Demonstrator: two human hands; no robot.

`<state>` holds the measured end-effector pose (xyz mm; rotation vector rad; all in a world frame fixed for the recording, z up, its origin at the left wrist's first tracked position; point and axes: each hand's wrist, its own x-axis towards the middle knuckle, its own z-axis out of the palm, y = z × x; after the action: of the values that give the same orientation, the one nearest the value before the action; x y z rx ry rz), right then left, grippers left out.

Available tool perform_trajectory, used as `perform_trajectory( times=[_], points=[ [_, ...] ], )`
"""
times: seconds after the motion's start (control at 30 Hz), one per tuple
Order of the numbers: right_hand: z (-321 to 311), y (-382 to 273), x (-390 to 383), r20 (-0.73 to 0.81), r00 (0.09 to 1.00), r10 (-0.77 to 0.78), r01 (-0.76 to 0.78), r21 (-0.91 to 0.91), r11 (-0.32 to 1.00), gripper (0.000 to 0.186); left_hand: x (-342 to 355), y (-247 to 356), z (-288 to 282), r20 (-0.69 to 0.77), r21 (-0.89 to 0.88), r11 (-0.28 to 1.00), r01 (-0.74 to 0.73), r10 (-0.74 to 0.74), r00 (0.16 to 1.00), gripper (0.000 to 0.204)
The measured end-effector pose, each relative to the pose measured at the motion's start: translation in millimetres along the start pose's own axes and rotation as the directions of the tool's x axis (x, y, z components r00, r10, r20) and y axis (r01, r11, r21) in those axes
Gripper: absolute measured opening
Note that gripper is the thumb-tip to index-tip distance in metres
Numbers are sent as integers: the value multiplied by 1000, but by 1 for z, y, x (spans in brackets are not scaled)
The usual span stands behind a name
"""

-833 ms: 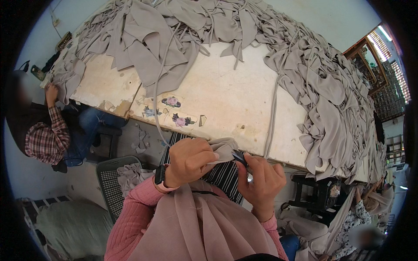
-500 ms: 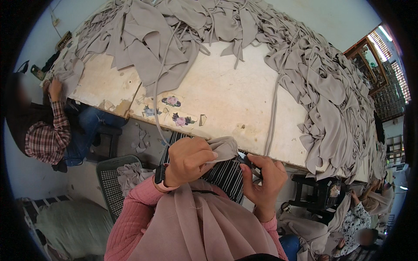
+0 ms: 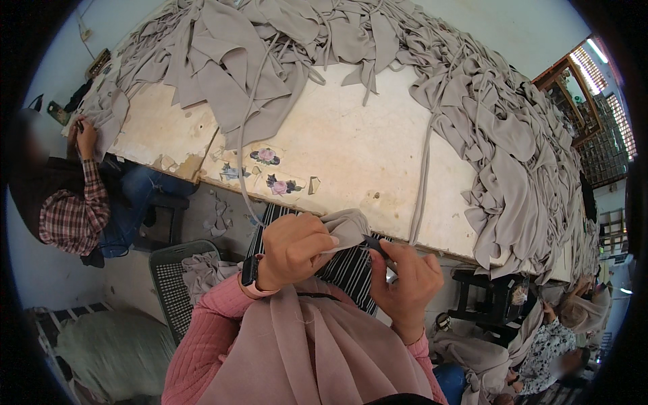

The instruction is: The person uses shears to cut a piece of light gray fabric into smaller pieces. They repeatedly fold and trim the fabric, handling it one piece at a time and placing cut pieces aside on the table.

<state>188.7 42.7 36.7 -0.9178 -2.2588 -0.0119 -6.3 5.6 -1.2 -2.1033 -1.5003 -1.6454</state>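
Note:
My left hand pinches a folded piece of grey-beige fabric over the front edge of the worn cream table. Just right of it, my right hand grips a small dark cutting tool, like thread snips, whose tip is at the fabric's edge. A thin fabric strip hangs over the table edge beside my left hand. Striped black-and-white cloth lies below the held piece.
Heaps of grey-beige fabric pieces cover the table's back and right. A co-worker in plaid handles cloth at left. A plastic basket with scraps is below. Another person in patterned sleeves sits at lower right, near a black stool.
My right hand and tool shifted slightly right, then back left against the fabric. The left co-worker's hands moved up onto the cloth. The person at lower right moved their arms.

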Motion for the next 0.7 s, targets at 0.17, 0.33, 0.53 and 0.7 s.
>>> perform_trajectory(
  times=[0.17, 0.33, 0.53, 0.7],
  points=[
    [3, 2, 0, -42, 991, 129, -109, 318, 942, 33, 0, 1, 1, -12, -5, 1000, 9, -9, 1000, 14],
    [10, 9, 1, 3, 999, -35, 33, 224, 974, 48, -3, -1, 2, -24, -65, 998, -14, 12, 1000, 19],
    [24, 5, -5, -30, 999, -19, 25, 199, 980, 43, -9, 1, 11, -58, -346, 924, 166, -198, 979, 27],
    [31, 9, -9, -57, 994, 97, -48, 565, 824, 40, -11, 5, 29, -169, -456, 864, 215, -321, 932, 42]
  ],
)
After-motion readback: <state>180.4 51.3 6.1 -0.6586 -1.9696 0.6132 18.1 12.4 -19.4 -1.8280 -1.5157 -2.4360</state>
